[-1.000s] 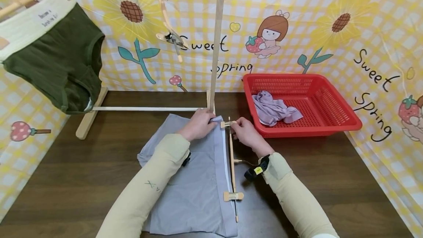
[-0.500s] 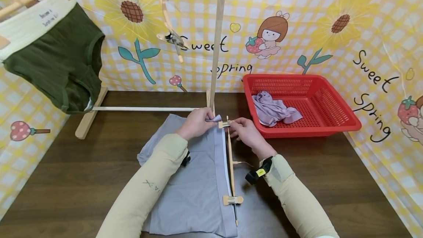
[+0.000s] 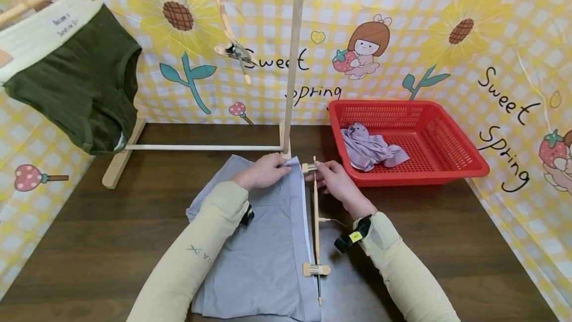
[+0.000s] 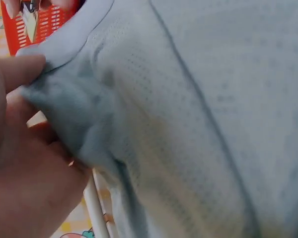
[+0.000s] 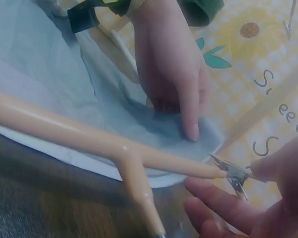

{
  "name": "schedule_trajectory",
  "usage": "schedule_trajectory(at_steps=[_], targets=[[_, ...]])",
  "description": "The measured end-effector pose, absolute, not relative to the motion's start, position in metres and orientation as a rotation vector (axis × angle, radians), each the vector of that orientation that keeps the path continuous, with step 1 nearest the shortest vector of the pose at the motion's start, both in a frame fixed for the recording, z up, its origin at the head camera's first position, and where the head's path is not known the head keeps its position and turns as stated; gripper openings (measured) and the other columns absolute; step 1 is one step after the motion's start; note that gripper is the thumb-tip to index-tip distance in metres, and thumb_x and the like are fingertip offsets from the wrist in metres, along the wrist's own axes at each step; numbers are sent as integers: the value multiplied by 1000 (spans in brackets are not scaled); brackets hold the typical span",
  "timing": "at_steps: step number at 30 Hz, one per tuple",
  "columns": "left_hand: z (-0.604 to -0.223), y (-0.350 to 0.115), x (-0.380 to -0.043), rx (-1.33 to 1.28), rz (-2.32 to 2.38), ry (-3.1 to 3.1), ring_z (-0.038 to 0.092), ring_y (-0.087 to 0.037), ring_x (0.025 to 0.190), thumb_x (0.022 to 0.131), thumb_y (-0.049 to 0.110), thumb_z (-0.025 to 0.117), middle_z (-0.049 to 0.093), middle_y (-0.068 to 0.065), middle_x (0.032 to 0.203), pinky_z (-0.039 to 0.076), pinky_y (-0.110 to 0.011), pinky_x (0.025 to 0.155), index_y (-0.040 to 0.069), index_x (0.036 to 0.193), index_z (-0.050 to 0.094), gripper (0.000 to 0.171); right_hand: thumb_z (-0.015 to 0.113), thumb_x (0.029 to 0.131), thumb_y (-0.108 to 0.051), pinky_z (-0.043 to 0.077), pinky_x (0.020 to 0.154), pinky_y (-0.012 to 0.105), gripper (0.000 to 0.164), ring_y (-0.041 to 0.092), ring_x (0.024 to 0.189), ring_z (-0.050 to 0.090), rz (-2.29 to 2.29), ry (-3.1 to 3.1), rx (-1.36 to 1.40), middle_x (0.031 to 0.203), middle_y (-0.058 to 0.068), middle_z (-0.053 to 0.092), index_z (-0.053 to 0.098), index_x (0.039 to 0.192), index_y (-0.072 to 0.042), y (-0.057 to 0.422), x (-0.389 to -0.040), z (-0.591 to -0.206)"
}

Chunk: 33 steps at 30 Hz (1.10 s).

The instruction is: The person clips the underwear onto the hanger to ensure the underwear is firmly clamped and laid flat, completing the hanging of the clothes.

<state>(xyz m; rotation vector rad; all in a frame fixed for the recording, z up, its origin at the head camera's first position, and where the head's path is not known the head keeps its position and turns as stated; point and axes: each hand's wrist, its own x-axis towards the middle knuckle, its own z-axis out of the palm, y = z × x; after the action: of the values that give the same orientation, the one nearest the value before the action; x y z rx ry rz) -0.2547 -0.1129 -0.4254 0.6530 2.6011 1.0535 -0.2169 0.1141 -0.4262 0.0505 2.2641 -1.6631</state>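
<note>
A grey-lilac garment lies flat on the table, its waistband along the right side. My left hand pinches the waistband's far corner between thumb and fingers, as the left wrist view also shows. Beside the waistband lies a peach clip hanger. At its far end, my right hand pinches a clip between thumb and fingers; a small gap separates this clip from the cloth. The near clip overlaps the waistband. In the right wrist view the metal clip sits between my right thumb and fingers.
A red basket holding a crumpled lilac cloth stands at the back right. Behind my left hand rises a wooden rack post with a white bottom bar. Dark green underpants hang at left; another hanger dangles centrally.
The far clip, in my right hand, first shifted left to the waistband corner, then back right, apart from it. My left hand has slid slightly left and nearer along the cloth.
</note>
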Motion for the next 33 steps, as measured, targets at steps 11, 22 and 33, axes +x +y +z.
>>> schedule_trajectory(at_steps=[11,22,33], targets=[[-428,-114,-254,611,1239,2623,44,-16,66,102,22,64,47,-2,73,39,-30,65,3,90,64,23,42,111,-37,49,77,35,40,27,96,66,-1693,2246,-1,108,14,74,52,119,0,118,-217,-431],[-422,-111,-250,554,1339,2547,44,-20,71,109,25,48,43,-6,77,38,-33,68,5,89,55,29,57,106,-32,52,85,37,34,31,104,67,-1876,2164,-90,108,15,74,59,110,1,113,-215,-436],[-422,-116,-251,551,1332,2578,40,-18,65,108,23,50,37,-2,70,35,-32,63,7,78,47,34,61,105,-28,53,88,38,29,37,104,68,-2019,2118,-35,104,15,75,64,103,1,110,-215,-439]])
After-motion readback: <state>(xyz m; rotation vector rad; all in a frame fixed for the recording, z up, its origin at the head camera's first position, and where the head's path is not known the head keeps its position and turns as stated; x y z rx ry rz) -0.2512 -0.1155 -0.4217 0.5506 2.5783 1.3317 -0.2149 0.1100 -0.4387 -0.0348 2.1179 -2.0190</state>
